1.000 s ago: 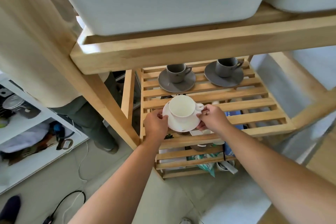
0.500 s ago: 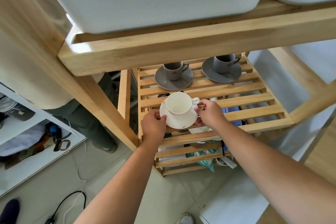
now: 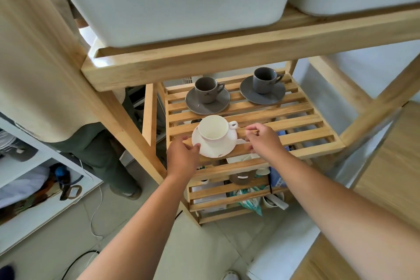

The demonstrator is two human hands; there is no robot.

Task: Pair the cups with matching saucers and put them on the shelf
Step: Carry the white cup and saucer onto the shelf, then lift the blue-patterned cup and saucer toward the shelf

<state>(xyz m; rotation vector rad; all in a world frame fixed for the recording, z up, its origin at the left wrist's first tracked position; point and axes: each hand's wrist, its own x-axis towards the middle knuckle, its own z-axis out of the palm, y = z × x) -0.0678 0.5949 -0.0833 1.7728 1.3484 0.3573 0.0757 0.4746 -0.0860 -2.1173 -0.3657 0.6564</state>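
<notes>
Down on the slatted wooden shelf: white cup upright on its white saucer, set near the front left of the slats, handle turned to the right. Left hand at the saucer's near-left rim, fingertips touching the edge in a light pinch. Right hand just beside the saucer's right edge, thumb and fingers curled narrow near the rim; whether touching or just apart, cannot tell. Behind, toward the back of the same shelf, two matched pairs already standing: left gray cup on left gray saucer, right gray cup on right gray saucer, side by side and apart from each other. Above, two white bins resting on the upper shelf board. Lower tiers hold assorted clutter, too hidden by slats to name.
</notes>
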